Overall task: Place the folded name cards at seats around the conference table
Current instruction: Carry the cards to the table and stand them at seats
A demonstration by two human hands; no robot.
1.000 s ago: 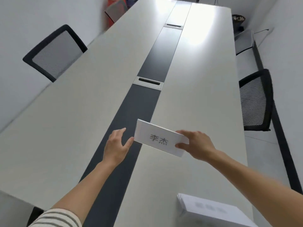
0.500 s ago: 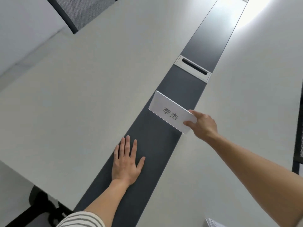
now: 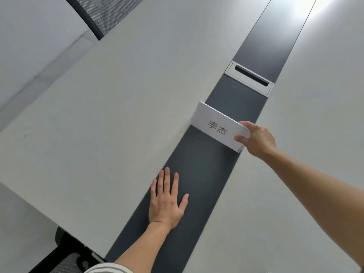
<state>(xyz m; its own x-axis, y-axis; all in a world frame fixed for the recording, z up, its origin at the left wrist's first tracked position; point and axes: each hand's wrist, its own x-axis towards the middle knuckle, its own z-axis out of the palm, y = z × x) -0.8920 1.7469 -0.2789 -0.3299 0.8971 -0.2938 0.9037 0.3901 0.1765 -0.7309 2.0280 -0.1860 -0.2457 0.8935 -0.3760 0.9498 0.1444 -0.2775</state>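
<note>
A white folded name card [image 3: 216, 126] with dark printed characters hangs over the dark centre strip [image 3: 199, 164] of the long pale conference table [image 3: 110, 119]. My right hand [image 3: 256, 139] grips the card's right end, thumb on its front face. The card is tilted, and its lower edge looks close to the strip; I cannot tell if it touches. My left hand [image 3: 167, 200] lies flat on the dark strip nearer to me, fingers spread, holding nothing.
A silver cable slot [image 3: 250, 77] sits in the strip just beyond the card. A black mesh chair [image 3: 98, 14] stands at the table's far left side, and another chair [image 3: 65, 257] shows at the bottom left by the table edge.
My left hand let go of the card and pressed flat on the dark strip. My right hand carried the card forward and leftward over the strip. The view tipped down and left; the card stack left the frame.
</note>
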